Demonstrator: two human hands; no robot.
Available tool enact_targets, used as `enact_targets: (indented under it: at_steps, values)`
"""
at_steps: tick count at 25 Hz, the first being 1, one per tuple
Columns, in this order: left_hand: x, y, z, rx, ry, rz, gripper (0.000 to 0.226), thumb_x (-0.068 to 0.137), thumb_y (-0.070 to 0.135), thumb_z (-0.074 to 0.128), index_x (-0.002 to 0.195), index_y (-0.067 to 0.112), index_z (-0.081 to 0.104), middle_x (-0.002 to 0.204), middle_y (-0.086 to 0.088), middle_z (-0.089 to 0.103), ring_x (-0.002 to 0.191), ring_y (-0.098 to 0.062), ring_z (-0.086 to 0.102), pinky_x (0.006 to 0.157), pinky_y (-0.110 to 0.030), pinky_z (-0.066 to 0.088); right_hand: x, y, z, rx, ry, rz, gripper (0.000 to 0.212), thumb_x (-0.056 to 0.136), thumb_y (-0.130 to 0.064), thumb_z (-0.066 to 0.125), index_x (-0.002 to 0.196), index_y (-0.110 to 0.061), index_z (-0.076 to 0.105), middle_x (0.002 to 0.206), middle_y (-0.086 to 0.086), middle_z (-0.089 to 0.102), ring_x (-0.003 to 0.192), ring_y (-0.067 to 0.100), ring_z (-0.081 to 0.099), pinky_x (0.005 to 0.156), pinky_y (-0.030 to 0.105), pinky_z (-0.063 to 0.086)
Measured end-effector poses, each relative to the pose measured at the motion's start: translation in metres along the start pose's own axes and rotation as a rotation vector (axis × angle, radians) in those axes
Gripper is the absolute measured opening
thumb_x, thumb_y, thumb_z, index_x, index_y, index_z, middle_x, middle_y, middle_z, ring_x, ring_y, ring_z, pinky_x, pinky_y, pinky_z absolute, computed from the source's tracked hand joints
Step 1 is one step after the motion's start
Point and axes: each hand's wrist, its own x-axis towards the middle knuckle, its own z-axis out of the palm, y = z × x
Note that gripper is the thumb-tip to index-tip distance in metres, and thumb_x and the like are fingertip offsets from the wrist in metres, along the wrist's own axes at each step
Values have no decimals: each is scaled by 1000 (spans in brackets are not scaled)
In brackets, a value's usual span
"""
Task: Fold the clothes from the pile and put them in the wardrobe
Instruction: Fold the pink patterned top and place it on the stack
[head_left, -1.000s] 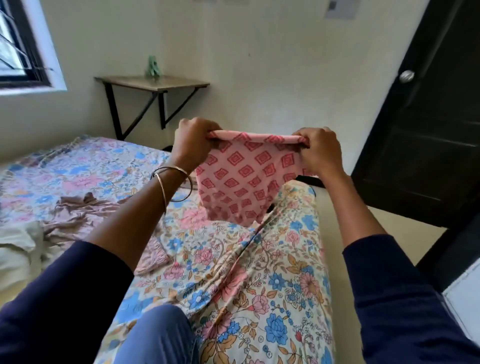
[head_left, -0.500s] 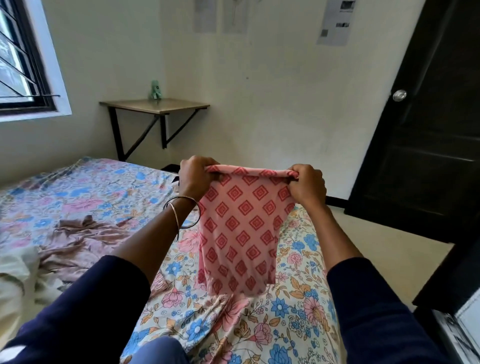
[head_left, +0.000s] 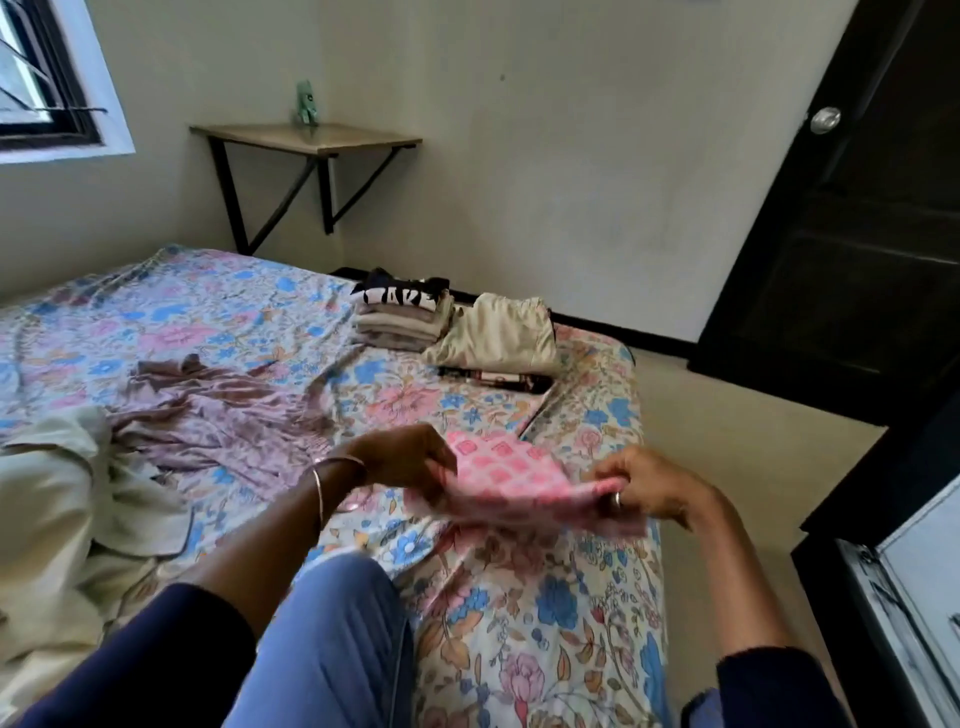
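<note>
Both hands hold a pink cloth with a red diamond print (head_left: 511, 480) low over the near edge of a bed covered in a floral sheet (head_left: 524, 613); the cloth is blurred. The left hand (head_left: 410, 462), bangles on its wrist, pinches the cloth's left end, and the right hand (head_left: 647, 488), a ring on one finger, grips the right end. Further back on the bed sits a stack of folded beige clothes topped by a black-and-white garment (head_left: 400, 317), with a folded cream garment (head_left: 496, 335) just beside it. To the left lie a crumpled mauve garment (head_left: 218, 415) and a loose cream cloth (head_left: 67, 499)
</note>
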Motion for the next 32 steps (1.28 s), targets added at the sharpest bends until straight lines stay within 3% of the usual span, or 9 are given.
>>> enact_targets:
  at_steps: [3, 6, 11, 14, 18, 23, 26, 29, 32]
  values:
    - [4, -21, 54, 150, -388, -69, 22, 76, 4, 76, 97, 7, 71, 60, 18, 58, 51, 11, 47, 61, -17, 41, -1, 32, 51, 12, -402, 147, 14, 85, 1, 64, 96, -3, 72, 90, 12, 73, 72, 17, 68, 60, 24, 55]
    - [3, -31, 55, 93, -404, -56, 15, 77, 15, 79, 90, 21, 73, 66, 17, 62, 58, 7, 51, 60, -17, 43, 7, 44, 54, 137, -402, 166, 19, 80, -1, 72, 99, 3, 70, 93, 13, 73, 83, 25, 68, 69, 31, 57]
    - [37, -50, 8, -231, 118, -99, 10, 85, 15, 71, 81, 24, 70, 80, 5, 72, 77, -8, 70, 68, -25, 57, 61, 31, 13, 317, 81, 120, 20, 77, -6, 77, 95, -2, 69, 86, 13, 73, 71, 22, 71, 59, 31, 57]
    - [87, -63, 5, -258, 476, -210, 15, 88, 11, 66, 102, 16, 67, 99, -6, 69, 87, -19, 69, 70, -26, 58, 120, 32, 12, 257, 346, 161, 28, 80, -17, 77, 105, -11, 67, 97, 9, 72, 72, 17, 69, 68, 34, 57]
    - [132, -79, 37, 81, 693, -499, 54, 87, 28, 68, 136, 20, 47, 135, -11, 46, 119, -27, 46, 92, -33, 43, 166, 34, 50, -358, 563, 193, 56, 87, -41, 66, 138, -26, 46, 144, 3, 43, 129, 24, 38, 105, 44, 29]
    - [121, -78, 122, 83, 602, -292, 50, 98, 37, 45, 145, 27, 35, 156, 5, 20, 141, -17, 24, 114, -34, 22, 155, 46, 159, -503, 423, -66, 64, 91, -51, 55, 148, -27, 37, 157, 7, 29, 144, 33, 27, 113, 53, 20]
    - [117, -96, 132, 179, 475, -294, 52, 98, 47, 28, 149, 36, 18, 157, 12, -1, 145, -9, 1, 119, -42, -2, 150, 50, 168, -532, 352, -8, 74, 92, -72, 10, 153, -32, 20, 160, 6, 19, 146, 33, 21, 115, 51, 11]
    - [110, -102, 130, 65, 513, -286, 49, 98, 41, 37, 146, 29, 34, 157, 4, 24, 143, -18, 26, 117, -50, 23, 141, 47, 156, -552, 247, -28, 102, 61, -90, -18, 149, -40, -9, 158, 5, -19, 147, 26, -14, 113, 48, -10]
    - [106, -95, 125, -125, 763, -387, 32, 96, 18, 51, 126, 13, 59, 127, -10, 57, 109, -25, 56, 90, -41, 51, 118, 42, 157, -633, 129, -121, 116, 52, -97, -11, 153, -39, -2, 159, 1, -20, 144, 21, -17, 115, 50, -7]
